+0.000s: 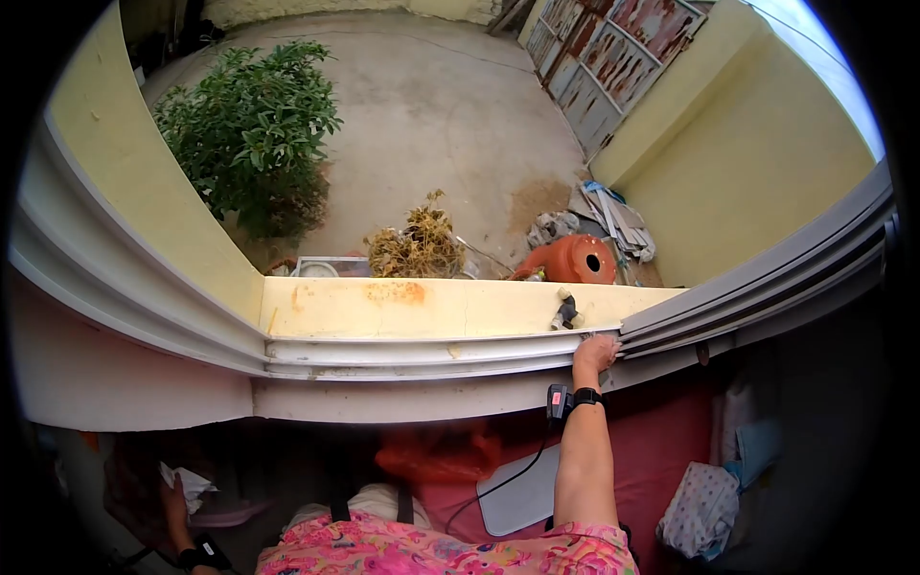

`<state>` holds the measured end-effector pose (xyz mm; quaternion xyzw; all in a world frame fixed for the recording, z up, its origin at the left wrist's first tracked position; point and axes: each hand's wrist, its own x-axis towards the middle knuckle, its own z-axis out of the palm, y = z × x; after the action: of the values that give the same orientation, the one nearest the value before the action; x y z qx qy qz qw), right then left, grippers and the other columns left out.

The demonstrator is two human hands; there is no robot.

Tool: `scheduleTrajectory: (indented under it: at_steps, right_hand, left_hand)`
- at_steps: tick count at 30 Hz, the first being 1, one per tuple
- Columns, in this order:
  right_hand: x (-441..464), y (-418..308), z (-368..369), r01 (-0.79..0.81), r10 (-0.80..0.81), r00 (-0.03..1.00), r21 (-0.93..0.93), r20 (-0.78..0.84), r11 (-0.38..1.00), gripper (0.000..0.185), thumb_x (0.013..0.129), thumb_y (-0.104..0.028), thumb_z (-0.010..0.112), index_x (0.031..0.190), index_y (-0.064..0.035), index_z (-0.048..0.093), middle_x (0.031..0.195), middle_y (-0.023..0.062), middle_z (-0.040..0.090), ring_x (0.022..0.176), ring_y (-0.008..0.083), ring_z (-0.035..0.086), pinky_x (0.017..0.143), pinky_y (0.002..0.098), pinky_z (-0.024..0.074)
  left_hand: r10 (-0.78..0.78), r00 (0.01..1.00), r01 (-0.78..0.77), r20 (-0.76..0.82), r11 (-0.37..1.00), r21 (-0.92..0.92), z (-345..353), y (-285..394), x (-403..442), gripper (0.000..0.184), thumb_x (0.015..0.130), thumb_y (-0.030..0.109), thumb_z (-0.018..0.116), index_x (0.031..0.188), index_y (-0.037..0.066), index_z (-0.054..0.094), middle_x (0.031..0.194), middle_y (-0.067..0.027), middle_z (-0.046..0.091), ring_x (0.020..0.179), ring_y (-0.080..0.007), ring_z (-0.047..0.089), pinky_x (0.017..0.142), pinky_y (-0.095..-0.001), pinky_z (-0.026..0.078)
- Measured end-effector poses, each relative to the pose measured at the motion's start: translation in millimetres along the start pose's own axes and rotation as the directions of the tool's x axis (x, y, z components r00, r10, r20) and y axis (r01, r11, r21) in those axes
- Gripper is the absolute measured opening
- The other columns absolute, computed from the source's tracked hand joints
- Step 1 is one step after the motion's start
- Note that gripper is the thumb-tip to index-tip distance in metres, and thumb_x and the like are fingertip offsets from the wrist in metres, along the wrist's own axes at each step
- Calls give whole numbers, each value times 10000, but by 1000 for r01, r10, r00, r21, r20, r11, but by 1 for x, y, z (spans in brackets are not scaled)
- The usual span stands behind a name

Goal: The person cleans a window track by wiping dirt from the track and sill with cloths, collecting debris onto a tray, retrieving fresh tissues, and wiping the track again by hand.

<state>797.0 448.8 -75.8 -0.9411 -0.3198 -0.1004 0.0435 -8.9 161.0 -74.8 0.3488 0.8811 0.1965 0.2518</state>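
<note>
My right hand (596,355) reaches forward to the right part of the white window track (412,359), by the edge of the grey sliding frame (767,254). Its fingers are curled down against the track; a small greyish bit shows at them, too little to name. Low on the left, my left hand (175,503) is closed on a crumpled white tissue or cloth (192,487), in shadow. Just beyond my right hand, a small black and beige fitting (567,311) lies on the yellow outer sill (460,302).
Outside are a leafy green shrub (254,129), a dried plant (417,244), an orange-brown pot (580,259) and a rusty gate (618,67). Inside lie a red plastic bag (441,455), a grey flat pad (522,494) and a dotted cloth bundle (698,508). A cable runs from my right wrist.
</note>
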Motion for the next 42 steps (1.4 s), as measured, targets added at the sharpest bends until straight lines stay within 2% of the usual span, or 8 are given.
scheduleTrajectory:
  at_steps: [13,18,24,31,35,38,40,42]
  right_hand:
    - [-137,-93,-31,406,-420,898,122,130,906,162,740,-97,530,793,-13,658,974,128,522,963,291,452,860,371,369]
    - [-95,-44,-30,552,-599,777,669,-194,498,85,722,-71,595,794,-32,615,844,131,555,852,308,509,773,367,424]
    - [-14,37,-42,434,-341,866,208,-366,877,112,701,-54,599,786,-71,528,834,100,518,858,285,511,728,368,444]
    - [40,51,-19,399,-475,815,-274,-332,875,56,754,-92,504,752,-103,559,791,50,534,771,214,546,618,352,485]
    - [52,50,13,393,-474,864,-361,-169,846,95,761,-104,497,730,-89,586,818,57,550,787,237,547,630,352,482]
    - [45,42,13,288,-320,931,-184,-177,940,148,778,-104,480,764,-68,623,847,70,572,826,256,541,681,368,470]
    - [30,23,-6,28,-28,1000,-33,-6,999,200,792,-136,480,891,-40,625,963,96,558,948,273,493,806,391,425]
    - [24,18,5,51,-49,999,-98,20,994,236,792,-160,483,943,-32,611,1022,103,527,1002,277,453,853,398,392]
  left_hand:
    - [131,984,-117,124,987,-110,27,-19,49,565,882,242,474,1318,-43,256,1356,-201,309,1251,-285,308,1012,-324,245]
    - [139,987,-138,75,990,-21,24,-13,66,600,891,296,461,1344,-15,220,1368,-175,298,1248,-257,309,1010,-302,245]
    - [115,991,-115,68,993,-10,19,-24,51,576,885,266,467,1327,-28,245,1347,-182,325,1232,-262,329,1004,-308,255]
    - [77,995,-79,59,996,35,10,-23,28,548,878,231,475,1307,-44,274,1323,-189,356,1214,-268,352,997,-316,266]
    - [47,997,-50,57,997,59,3,-4,8,532,874,211,479,1296,-53,291,1309,-193,374,1204,-272,366,994,-320,273]
    - [41,998,-45,55,996,75,3,-17,10,528,872,200,484,1293,-56,296,1307,-195,377,1204,-274,367,995,-322,272]
    - [66,997,-70,46,993,93,8,-34,17,538,869,198,491,1299,-53,286,1322,-194,358,1219,-273,349,1005,-323,261]
    - [44,998,-48,37,994,94,9,-33,17,545,870,202,492,1303,-51,278,1331,-193,345,1227,-272,337,1010,-320,253]
